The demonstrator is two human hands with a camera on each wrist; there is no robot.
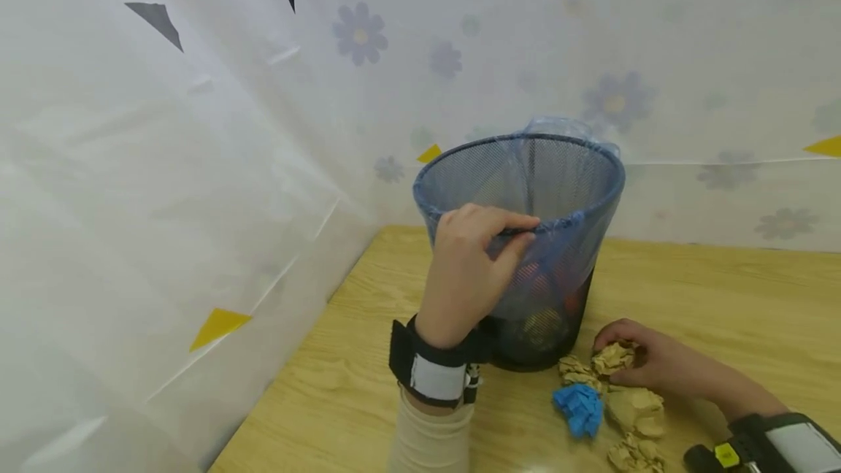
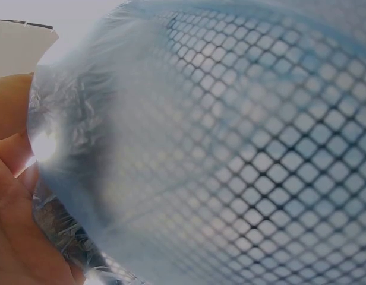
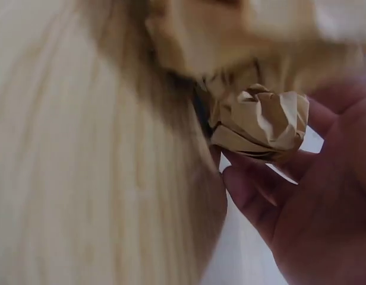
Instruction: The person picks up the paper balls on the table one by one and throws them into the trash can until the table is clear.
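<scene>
The left hand (image 1: 474,254) pinches the bin's (image 1: 525,239) rim, steadying it. The right hand (image 1: 640,363) curls around a crumpled paper ball (image 1: 612,358); grip it fully before lifting clear of the worktop (image 1: 723,298).

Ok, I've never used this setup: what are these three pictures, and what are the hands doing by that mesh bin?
These are a person's bare hands, filmed by a head camera and one camera on each wrist. In the head view the left hand grips the rim of a black mesh bin lined with a blue plastic bag; the left wrist view shows that mesh and bag up close. The right hand pinches a crumpled brown paper ball on the wooden table, as the right wrist view shows. More brown balls and a blue wad lie beside it.
</scene>
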